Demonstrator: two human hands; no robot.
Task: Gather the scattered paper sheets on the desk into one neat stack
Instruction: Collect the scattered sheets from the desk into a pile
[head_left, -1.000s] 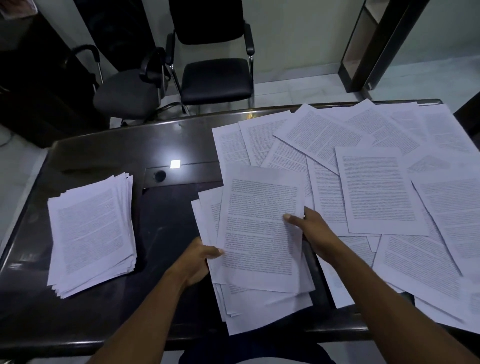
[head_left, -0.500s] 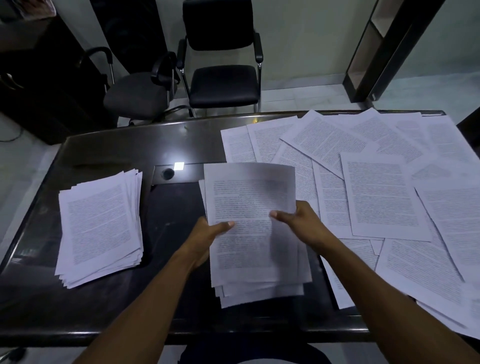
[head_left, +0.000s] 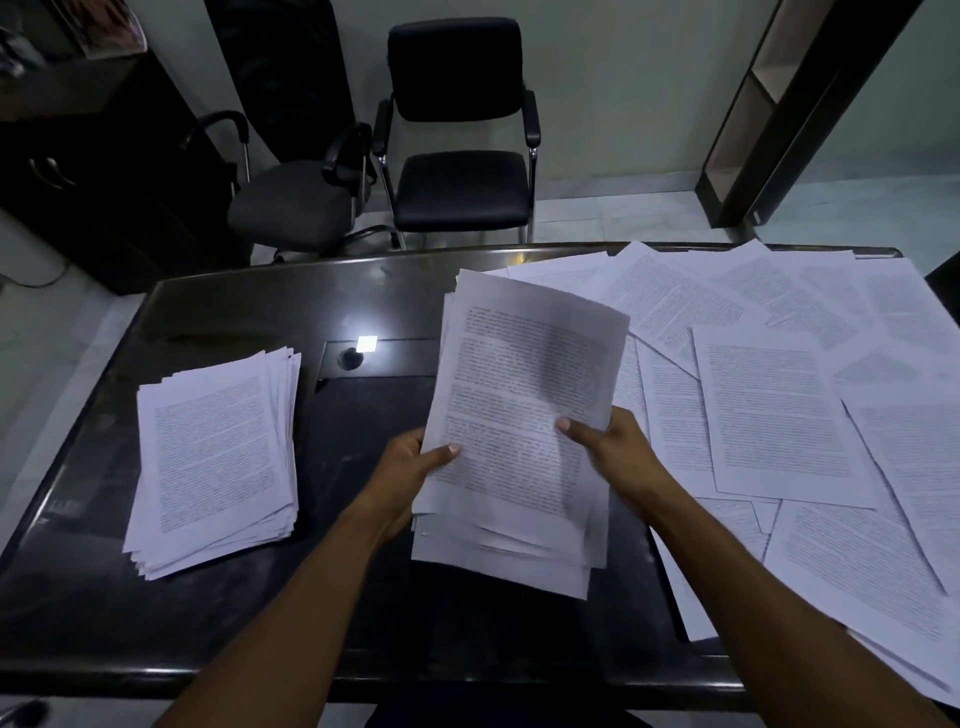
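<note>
Both hands pinch held bundle (head_left: 519, 431) of thin printed sheets, long axis pointing away – left hand (head_left: 410, 470) grip on left edge, right hand (head_left: 613, 452) grip on right edge. Bottom edges ragged. Squared stack (head_left: 215, 460) lies left on glossy dark bench (head_left: 260, 312), nearer left hand – loose sheets (head_left: 779, 405) fan right, overlapping.

Bare strip of desk (head_left: 363, 312) between stack (head_left: 215, 462) at left and held bundle (head_left: 519, 431) at centre; open passage there. Far-left desk corner bare. Right half covered by overlapping loose sheets (head_left: 779, 405), reaching far and right edges. Two chairs (head_left: 460, 156) stand beyond far edge.
</note>
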